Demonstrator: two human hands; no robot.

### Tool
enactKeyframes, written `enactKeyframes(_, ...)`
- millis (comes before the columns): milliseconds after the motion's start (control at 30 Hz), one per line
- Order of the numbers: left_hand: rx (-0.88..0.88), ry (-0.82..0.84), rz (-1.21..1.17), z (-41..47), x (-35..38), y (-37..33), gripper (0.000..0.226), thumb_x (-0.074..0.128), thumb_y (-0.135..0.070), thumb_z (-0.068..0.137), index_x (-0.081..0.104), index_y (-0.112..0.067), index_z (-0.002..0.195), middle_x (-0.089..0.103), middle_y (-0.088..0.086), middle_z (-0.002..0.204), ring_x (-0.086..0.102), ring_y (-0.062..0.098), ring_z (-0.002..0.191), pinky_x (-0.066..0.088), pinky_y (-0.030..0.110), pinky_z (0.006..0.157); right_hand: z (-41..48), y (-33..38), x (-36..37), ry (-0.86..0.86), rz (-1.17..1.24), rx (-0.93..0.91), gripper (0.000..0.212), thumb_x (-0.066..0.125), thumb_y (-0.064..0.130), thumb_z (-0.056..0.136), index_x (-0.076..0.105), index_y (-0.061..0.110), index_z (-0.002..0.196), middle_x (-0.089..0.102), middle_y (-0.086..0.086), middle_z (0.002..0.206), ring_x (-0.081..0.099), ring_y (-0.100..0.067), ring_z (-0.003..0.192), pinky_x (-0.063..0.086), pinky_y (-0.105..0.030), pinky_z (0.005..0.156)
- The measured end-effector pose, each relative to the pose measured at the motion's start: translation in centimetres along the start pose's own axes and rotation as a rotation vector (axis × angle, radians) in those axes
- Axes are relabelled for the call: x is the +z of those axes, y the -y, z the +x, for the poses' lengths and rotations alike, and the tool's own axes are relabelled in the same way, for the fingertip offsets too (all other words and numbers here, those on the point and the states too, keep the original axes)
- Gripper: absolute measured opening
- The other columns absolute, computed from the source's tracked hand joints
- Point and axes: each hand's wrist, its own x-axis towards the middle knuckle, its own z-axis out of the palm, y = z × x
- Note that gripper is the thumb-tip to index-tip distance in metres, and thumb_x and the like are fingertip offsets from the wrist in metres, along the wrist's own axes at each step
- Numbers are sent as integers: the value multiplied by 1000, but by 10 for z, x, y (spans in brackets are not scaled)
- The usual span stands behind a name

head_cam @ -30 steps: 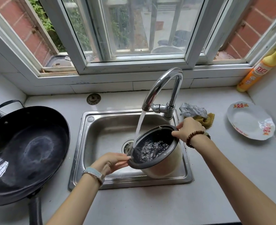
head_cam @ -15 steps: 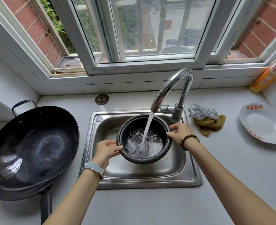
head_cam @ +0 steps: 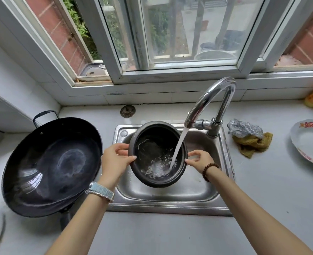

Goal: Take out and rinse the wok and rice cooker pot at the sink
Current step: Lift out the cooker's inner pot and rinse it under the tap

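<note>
- Stainless steel sink (head_cam: 170,197), head view, now: the rice cooker pot (head_cam: 157,153) is held above the basin, its mouth tipped toward the viewer, under the stream from the faucet (head_cam: 210,100).
- Left hand (head_cam: 115,161): fingers closed on the pot's left rim, thumb at the near edge.
- Right hand (head_cam: 200,160): fingers curled loosely at the right rim, touching it with the fingertips; whether it bears weight cannot be told.
- Water strikes the lower inner wall and pools, foaming white, at the near side of the pot.
- Change over the last second: the pot was first tilted at the sink's right front, then held level under the stream, and is now tilted toward the viewer; this suggests swirling of the rinse water, with emptying probably next.
- Wok (head_cam: 51,166): rests on the tabletop (head_cam: 170,234) left of the sink, apart from both hands; its rinse appears not yet begun.
- Cloths (head_cam: 249,137) lie right of the faucet.
</note>
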Motion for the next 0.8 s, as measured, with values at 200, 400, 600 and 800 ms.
enactKeyframes(200, 64, -10, 11, 5, 10, 18, 35, 82, -3, 71, 61, -21, 92, 66, 4, 82, 67, 18, 74, 55, 23, 68, -8, 13, -21, -131, 32, -210, 25, 79, 16, 76, 61, 23, 91, 70, 3, 80, 68, -12, 76, 55, -31, 77)
enactKeyframes(400, -6, 30, -140, 12, 38, 39, 35, 77, -1, 77, 58, -12, 104, 66, 11, 94, 68, 24, 88, 59, 34, 77, -12, 23, -45, -273, -27, -334, 27, 80, 20, 74, 60, 31, 89, 68, 6, 73, 65, -16, 79, 53, -36, 79)
enactKeyframes(600, -113, 69, -260, 14, 76, 46, 34, 73, 5, 79, 59, -12, 105, 66, 13, 99, 67, 24, 92, 58, 31, 77, -17, 20, -69, -359, -104, -430, 28, 79, 22, 75, 58, 36, 88, 62, 14, 68, 60, -24, 87, 47, -32, 79)
enactKeyframes(800, -168, 142, -333, 8, 100, 47, 34, 73, 10, 77, 58, -8, 103, 64, 14, 92, 66, 22, 83, 57, 25, 68, -20, 15, -85, -402, -135, -436, 25, 78, 23, 76, 62, 35, 91, 63, 15, 68, 56, -23, 92, 43, -36, 85)
